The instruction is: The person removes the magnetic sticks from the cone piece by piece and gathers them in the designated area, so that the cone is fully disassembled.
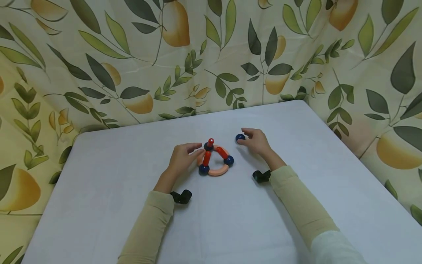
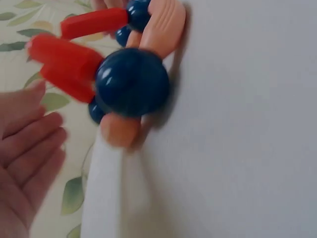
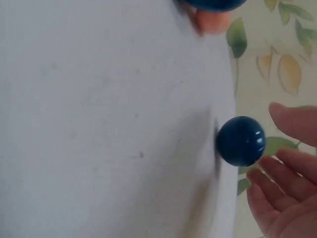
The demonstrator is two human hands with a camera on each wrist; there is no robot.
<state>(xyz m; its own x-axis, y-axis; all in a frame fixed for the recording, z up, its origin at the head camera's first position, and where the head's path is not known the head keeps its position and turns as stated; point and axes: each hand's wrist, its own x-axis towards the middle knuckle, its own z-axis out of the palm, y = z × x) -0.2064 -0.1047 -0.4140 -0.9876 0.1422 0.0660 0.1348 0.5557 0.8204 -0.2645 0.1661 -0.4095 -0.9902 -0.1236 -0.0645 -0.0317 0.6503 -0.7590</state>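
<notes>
A ring of peach curved rods (image 1: 218,171) joined by three dark blue balls (image 1: 204,169) lies on the table. Red rods (image 1: 206,158) rise from the balls, leaning inward; in the left wrist view the red rods (image 2: 94,26) appear close up. Beside the ring's left side is my left hand (image 1: 180,158), fingers extended; the left wrist view shows its fingers (image 2: 37,144) holding nothing. A loose blue ball (image 3: 241,141) sits on the table right of the ring. My right hand (image 1: 258,143) is at this ball, thumb and fingers spread; whether a fingertip touches it I cannot tell.
The table (image 1: 108,190) has a white cover. A patterned cloth (image 1: 197,73) with leaves and fruit hangs behind it and at the sides. Small black devices (image 1: 181,197) are worn on both wrists, near the sleeves.
</notes>
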